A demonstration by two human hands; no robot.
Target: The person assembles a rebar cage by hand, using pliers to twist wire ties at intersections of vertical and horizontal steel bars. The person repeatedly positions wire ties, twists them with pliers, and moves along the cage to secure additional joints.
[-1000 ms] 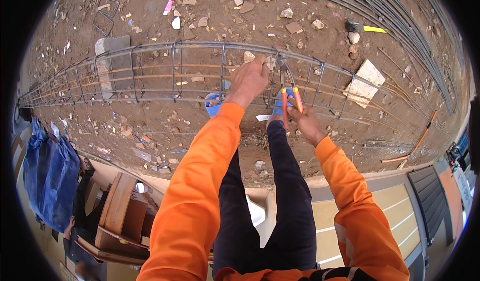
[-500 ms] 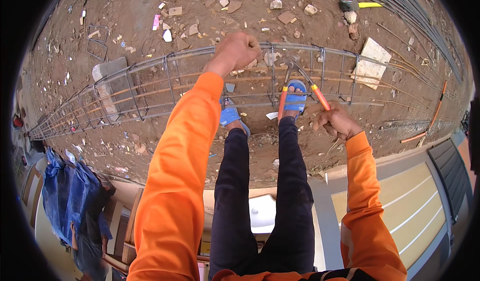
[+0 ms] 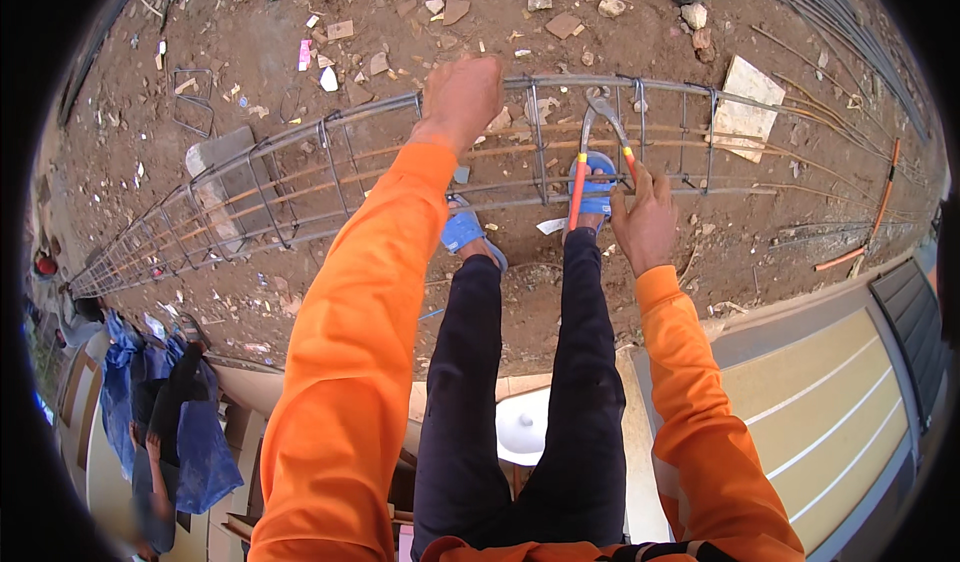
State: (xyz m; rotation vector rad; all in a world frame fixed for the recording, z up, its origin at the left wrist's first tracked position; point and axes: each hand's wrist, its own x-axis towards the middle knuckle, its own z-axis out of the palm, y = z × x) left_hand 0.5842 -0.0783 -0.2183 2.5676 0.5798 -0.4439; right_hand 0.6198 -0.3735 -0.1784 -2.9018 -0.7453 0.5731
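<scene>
Left hand (image 3: pixel 462 97) is gripping rebar cage (image 3: pixel 300 177) top bar | right hand (image 3: pixel 645 222) is closing on pincers (image 3: pixel 598 157) | keeping the cage steady, nipping squarely.

Light: bright, even daylight from above.
Shadows: soft and short under the rebar cage (image 3: pixel 330 177) on the dirt.
Glare: the orange sleeves (image 3: pixel 350 362) are vivid, near overexposed.
Focus: sharp in the centre.
Edges: strong fisheye bending, black vignette, smeared detail at the rim.
</scene>
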